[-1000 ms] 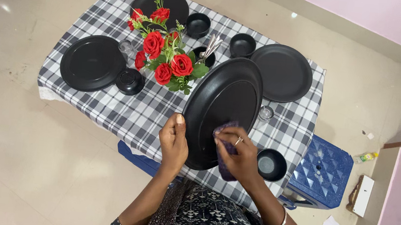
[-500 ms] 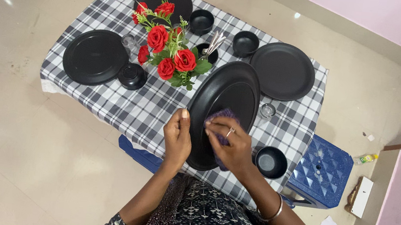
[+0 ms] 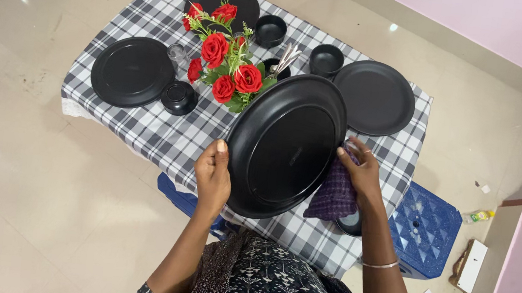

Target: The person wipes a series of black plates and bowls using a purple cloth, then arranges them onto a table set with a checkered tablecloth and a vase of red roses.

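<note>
We hold the black oval platter (image 3: 283,146) tilted above the checked table (image 3: 147,125); our left hand (image 3: 212,177) grips its left rim; our right hand (image 3: 358,173) presses a purple cloth (image 3: 333,196) against its right edge; red roses (image 3: 227,65) stand just behind.

A large black oval plate (image 3: 285,146), matte with a raised rim and a flat centre, is held tilted above the checked table's near edge. A purple checked cloth (image 3: 334,193), bunched and hanging, lies against the plate's right rim.
</note>
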